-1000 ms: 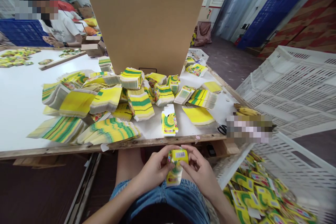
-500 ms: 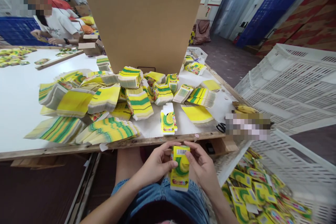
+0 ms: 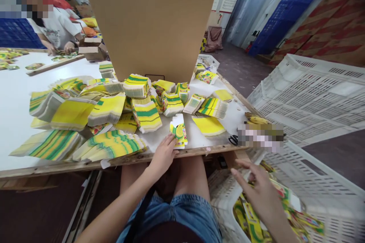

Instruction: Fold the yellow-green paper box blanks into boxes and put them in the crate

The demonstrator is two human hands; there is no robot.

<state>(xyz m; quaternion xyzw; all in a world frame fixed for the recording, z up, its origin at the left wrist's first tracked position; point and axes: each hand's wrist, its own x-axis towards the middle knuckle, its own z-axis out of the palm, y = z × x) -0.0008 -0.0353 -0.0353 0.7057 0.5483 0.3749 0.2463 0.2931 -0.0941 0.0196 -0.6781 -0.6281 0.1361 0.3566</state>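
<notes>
My left hand [image 3: 164, 155] reaches over the table's front edge. Its stretched fingertips touch the left side of a small yellow carton [image 3: 180, 132] with white flaps and a printed fruit picture, which lies on the table. My right hand [image 3: 258, 186] hangs open, fingers apart and with nothing in them, over a white plastic crate [image 3: 308, 163] on the right. Inside the crate are many yellow-green printed cartons [image 3: 251, 218], partly hidden by my right hand and forearm. Stacks of flat, unfolded cartons [image 3: 146, 114] lie just beyond my left hand.
A tall brown cardboard sheet [image 3: 151, 19] stands behind the stacks. Black scissors [image 3: 233, 139] and bananas [image 3: 258, 120] lie at the table's right corner. More white crates [image 3: 310, 95] stand at right. A person [image 3: 57, 30] handles small packets across the table at left.
The yellow carton held by both hands has left them. My left hand has moved forward to the carton on the table, while my right hand has swung right, over the crate.
</notes>
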